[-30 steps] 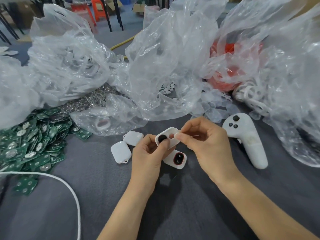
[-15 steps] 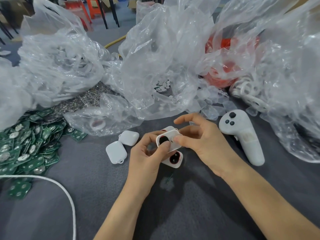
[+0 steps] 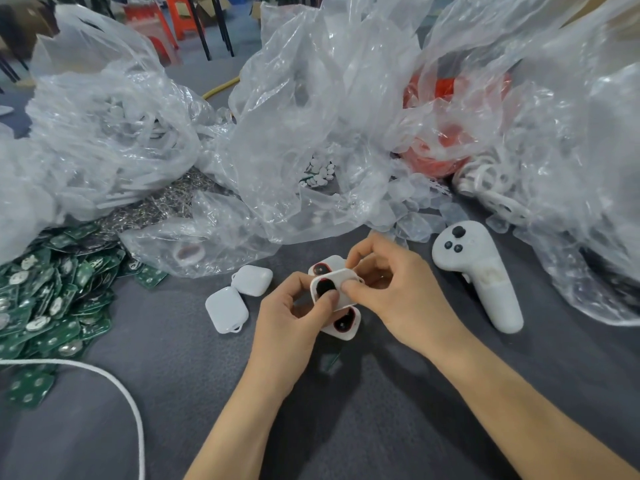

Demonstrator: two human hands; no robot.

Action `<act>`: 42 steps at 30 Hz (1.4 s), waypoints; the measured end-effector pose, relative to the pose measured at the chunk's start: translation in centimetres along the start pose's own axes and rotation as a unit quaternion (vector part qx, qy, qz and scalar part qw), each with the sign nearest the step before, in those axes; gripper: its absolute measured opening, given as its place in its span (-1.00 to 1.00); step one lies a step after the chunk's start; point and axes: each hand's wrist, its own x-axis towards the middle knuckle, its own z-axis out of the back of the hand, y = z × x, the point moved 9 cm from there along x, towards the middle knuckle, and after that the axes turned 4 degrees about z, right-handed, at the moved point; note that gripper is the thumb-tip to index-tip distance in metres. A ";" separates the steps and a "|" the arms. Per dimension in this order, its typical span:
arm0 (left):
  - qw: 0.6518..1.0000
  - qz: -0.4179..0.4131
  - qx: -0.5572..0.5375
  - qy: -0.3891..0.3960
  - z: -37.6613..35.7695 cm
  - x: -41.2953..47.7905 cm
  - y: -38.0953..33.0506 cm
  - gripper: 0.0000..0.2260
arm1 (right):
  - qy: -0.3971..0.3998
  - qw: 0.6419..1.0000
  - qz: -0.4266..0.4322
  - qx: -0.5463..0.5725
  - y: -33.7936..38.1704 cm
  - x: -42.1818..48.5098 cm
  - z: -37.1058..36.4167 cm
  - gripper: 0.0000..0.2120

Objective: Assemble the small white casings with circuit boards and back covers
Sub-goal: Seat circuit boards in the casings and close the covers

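Casing [image 3: 336,279], small and white, is pinched between both hands just above the grey table [image 3: 381,427], near its middle. The left hand [image 3: 294,320] grips it from the left, with the thumb pressed on a dark oval window at that end. The right hand [image 3: 394,296] pinches the right end with curled fingers. I cannot tell whether those fingers also hold a smaller part.

Risks, as I judge them from my remote seat: only fingertips hold the piece, so a hard push could pop it loose. It would drop onto the spare casing [image 3: 346,325] lying directly beneath. A hard push could also skew whatever is being seated. The left thumb covers part of the window, so misalignment there could go unseen.

The casing's windowed face points up toward the camera, slightly tilted. Its long axis appears to run roughly left to right.
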 end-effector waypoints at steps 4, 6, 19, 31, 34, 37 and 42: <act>0.999 0.012 -0.046 0.009 -0.5 0.0 -0.1 -0.84 | -0.021 0.999 0.024 -0.034 0.7 -0.2 0.0 -0.84; 0.997 0.021 -0.070 0.017 -0.6 -0.1 -0.1 -0.76 | -0.029 0.998 0.030 -0.052 0.9 -0.3 -0.1 -0.84; 0.996 -0.047 0.064 -0.042 0.4 -0.3 -1.1 -0.70 | -0.038 0.997 0.042 -0.047 0.7 -0.5 -0.8 -0.91; 0.967 0.040 0.241 -0.079 4.8 -0.1 -0.8 -0.77 | 0.111 0.825 -0.048 -0.551 -1.4 5.7 -0.1 -0.72; 0.945 0.043 0.316 -0.066 5.6 -0.9 -0.8 -0.77 | 0.110 0.824 -0.045 -0.555 -1.4 7.0 0.2 -0.77; 0.929 0.027 0.361 -0.081 6.4 -1.8 -1.0 -0.78 | 0.088 0.818 -0.041 -0.566 -0.8 7.8 0.8 -0.80; 0.926 0.029 0.359 -0.116 7.2 -2.2 -0.8 -0.77 | 0.041 0.843 -0.010 -0.537 0.7 7.4 1.4 -0.84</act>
